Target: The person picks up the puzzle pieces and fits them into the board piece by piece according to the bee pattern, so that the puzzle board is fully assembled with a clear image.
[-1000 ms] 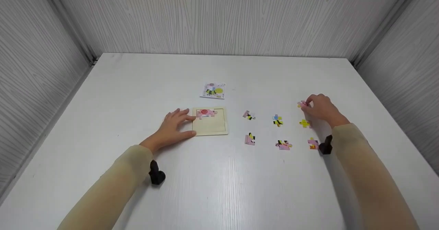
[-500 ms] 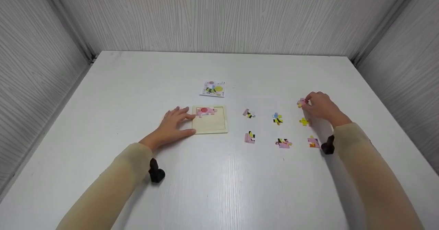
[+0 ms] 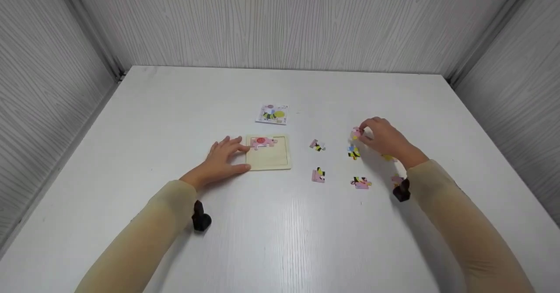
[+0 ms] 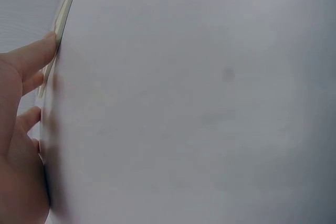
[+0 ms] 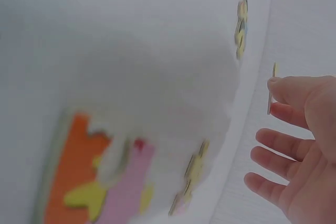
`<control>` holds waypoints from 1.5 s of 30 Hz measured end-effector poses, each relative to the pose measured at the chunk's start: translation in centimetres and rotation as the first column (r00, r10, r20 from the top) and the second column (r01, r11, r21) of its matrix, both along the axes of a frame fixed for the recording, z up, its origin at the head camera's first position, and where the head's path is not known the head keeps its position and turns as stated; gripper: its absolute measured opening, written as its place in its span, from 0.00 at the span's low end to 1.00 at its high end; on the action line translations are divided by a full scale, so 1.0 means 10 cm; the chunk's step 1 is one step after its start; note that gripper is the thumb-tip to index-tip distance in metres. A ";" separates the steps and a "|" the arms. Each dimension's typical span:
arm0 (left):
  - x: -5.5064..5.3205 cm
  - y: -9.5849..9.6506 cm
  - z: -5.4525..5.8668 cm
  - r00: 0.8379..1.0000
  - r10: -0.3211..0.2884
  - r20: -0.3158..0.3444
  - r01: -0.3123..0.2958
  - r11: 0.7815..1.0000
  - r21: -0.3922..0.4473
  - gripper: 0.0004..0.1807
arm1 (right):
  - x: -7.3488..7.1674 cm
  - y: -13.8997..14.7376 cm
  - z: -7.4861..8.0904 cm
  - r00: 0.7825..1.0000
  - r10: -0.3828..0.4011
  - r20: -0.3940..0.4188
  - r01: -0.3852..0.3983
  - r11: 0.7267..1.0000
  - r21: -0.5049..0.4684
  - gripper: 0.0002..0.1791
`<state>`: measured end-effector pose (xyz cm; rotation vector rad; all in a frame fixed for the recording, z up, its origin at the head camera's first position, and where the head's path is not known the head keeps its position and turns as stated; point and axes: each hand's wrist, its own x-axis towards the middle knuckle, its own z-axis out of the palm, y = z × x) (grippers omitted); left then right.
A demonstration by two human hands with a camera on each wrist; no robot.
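My right hand (image 3: 385, 137) pinches a pink and yellow puzzle piece (image 3: 356, 132) between thumb and forefinger. In the right wrist view that piece (image 5: 272, 90) is seen edge-on above the table, the other fingers spread loosely. At the left edge of a shallow wooden puzzle tray (image 3: 267, 168) rests my left hand (image 3: 222, 158), its fingers spread and thumb touching the lower left corner. Inside the tray's upper left part lie joined pink pieces (image 3: 262, 142) with a red round shape. Only the tray's edge (image 4: 64, 17) shows in the left wrist view.
Loose pieces lie right of the tray: a bee-patterned piece (image 3: 317, 145), a blue and yellow piece (image 3: 353, 152), a pink and black piece (image 3: 361, 182) and several others. A bee picture card (image 3: 272, 114) lies behind the tray. Pale panels (image 3: 280, 26) enclose the table.
My right hand has lifted the pink and yellow piece and carried it left, from the far right to above the blue and yellow piece. My left hand stays at the tray.
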<state>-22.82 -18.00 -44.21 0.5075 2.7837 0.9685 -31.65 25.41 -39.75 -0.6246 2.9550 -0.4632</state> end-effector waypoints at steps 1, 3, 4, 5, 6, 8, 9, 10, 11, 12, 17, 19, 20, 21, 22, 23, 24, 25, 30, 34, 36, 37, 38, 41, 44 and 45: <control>0.00 0.01 0.00 1.000 0.003 0.005 -0.003 1.000 0.000 0.30 | 0.02 -0.05 0.01 1.000 0.022 -0.010 -0.022 1.000 -0.004 0.15; -0.01 0.02 0.01 1.000 0.007 0.017 -0.007 1.000 -0.004 0.31 | 0.04 -0.14 0.02 0.999 0.053 -0.014 -0.053 0.999 -0.010 0.14; -0.01 0.02 0.01 1.000 0.008 0.021 -0.008 1.000 -0.009 0.31 | 0.06 -0.19 0.03 0.998 0.064 -0.008 -0.064 0.998 -0.013 0.14; -0.01 0.02 0.01 1.000 0.008 0.025 -0.008 1.000 -0.013 0.31 | 0.07 -0.23 0.03 0.997 0.071 -0.004 -0.071 0.997 -0.015 0.14; -0.01 0.03 0.02 1.000 0.008 0.030 -0.008 1.000 -0.015 0.31 | 0.08 -0.28 0.04 0.997 0.081 0.001 -0.081 0.997 -0.017 0.15; -0.02 0.03 0.02 0.999 0.006 0.039 -0.005 1.000 -0.015 0.31 | 0.10 -0.36 0.04 0.995 0.095 0.008 -0.095 0.995 -0.023 0.15; -0.02 0.02 0.03 0.999 0.005 0.042 -0.004 1.000 -0.015 0.31 | 0.11 -0.40 0.04 0.995 0.101 0.008 -0.101 0.995 -0.025 0.15; -0.02 0.02 0.03 0.999 0.007 0.049 -0.006 1.000 -0.014 0.31 | 0.11 -0.45 0.04 0.993 0.116 0.006 -0.115 0.993 -0.032 0.15; -0.02 0.01 0.03 0.999 0.008 0.054 -0.007 1.000 -0.015 0.31 | 0.12 -0.49 0.04 0.992 0.129 0.001 -0.129 0.991 -0.040 0.16; -0.02 0.01 0.04 0.998 0.011 0.061 -0.010 1.000 -0.016 0.31 | 0.12 -0.54 0.04 0.989 0.147 -0.005 -0.147 0.988 -0.050 0.16; 0.00 -0.01 0.06 0.996 0.019 0.088 -0.017 0.999 -0.028 0.31 | 0.13 -0.79 0.02 0.976 0.214 -0.029 -0.216 0.971 -0.098 0.15; 0.00 -0.01 0.07 0.995 0.016 0.097 -0.013 1.000 -0.027 0.31 | 0.14 -0.90 0.02 0.977 0.213 -0.022 -0.214 0.972 -0.101 0.14; 0.00 0.00 0.07 0.995 0.013 0.101 -0.010 1.000 -0.027 0.31 | 0.14 -0.94 0.02 0.977 0.214 -0.019 -0.215 0.971 -0.101 0.14; 0.00 0.00 0.07 0.994 0.013 0.106 -0.010 1.000 -0.028 0.31 | 0.14 -0.99 0.01 0.977 0.211 -0.011 -0.211 0.972 -0.099 0.14; 0.00 0.00 0.07 0.994 0.015 0.112 -0.012 1.000 -0.028 0.31 | 0.14 -1.04 0.01 0.978 0.207 0.001 -0.206 0.974 -0.093 0.14; 0.00 0.01 0.07 0.993 0.014 0.113 -0.011 1.000 -0.027 0.31 | 0.14 -1.09 0.01 0.980 0.199 0.014 -0.197 0.976 -0.088 0.14; -0.01 0.01 0.07 0.993 0.014 0.115 -0.011 1.000 -0.024 0.31 | 0.15 -1.14 0.00 0.980 0.195 0.028 -0.192 0.978 -0.084 0.14; -0.01 0.01 0.07 0.993 0.014 0.116 -0.012 1.000 -0.021 0.30 | 0.15 -1.18 0.00 0.980 0.194 0.041 -0.190 0.978 -0.080 0.14; 0.00 0.01 0.06 0.993 0.026 0.114 -0.026 1.000 -0.004 0.30 | 0.15 -1.36 -0.02 0.972 0.226 0.059 -0.221 0.972 -0.074 0.12; 0.01 -0.01 0.05 0.994 0.027 0.107 -0.027 1.000 0.004 0.30 | 0.14 -1.49 -0.02 0.966 0.251 0.057 -0.247 0.967 -0.065 0.12; 0.01 -0.02 0.05 0.995 0.025 0.101 -0.026 1.000 0.003 0.30 | 0.12 -1.55 -0.02 0.965 0.253 0.070 -0.249 0.967 -0.059 0.12; 0.02 -0.02 0.05 0.995 0.026 0.098 -0.026 1.000 0.002 0.30 | 0.12 -1.58 -0.02 0.964 0.254 0.077 -0.251 0.967 -0.054 0.13; 0.02 -0.03 0.05 0.995 0.026 0.096 -0.026 1.000 0.001 0.30 | 0.11 -1.61 -0.02 0.964 0.252 0.085 -0.249 0.967 -0.049 0.13; 0.04 -0.04 0.06 0.995 0.030 0.091 -0.029 1.000 -0.004 0.30 | 0.09 -1.70 -0.03 0.964 0.243 0.105 -0.241 0.970 -0.035 0.14; 0.04 -0.05 0.06 0.996 0.026 0.089 -0.025 1.000 -0.006 0.30 | 0.08 -1.76 -0.04 0.965 0.233 0.124 -0.232 0.972 -0.023 0.14; 0.04 -0.05 0.06 0.996 0.026 0.091 -0.025 1.000 -0.006 0.30 | 0.08 -1.78 -0.05 0.964 0.231 0.133 -0.230 0.973 -0.019 0.14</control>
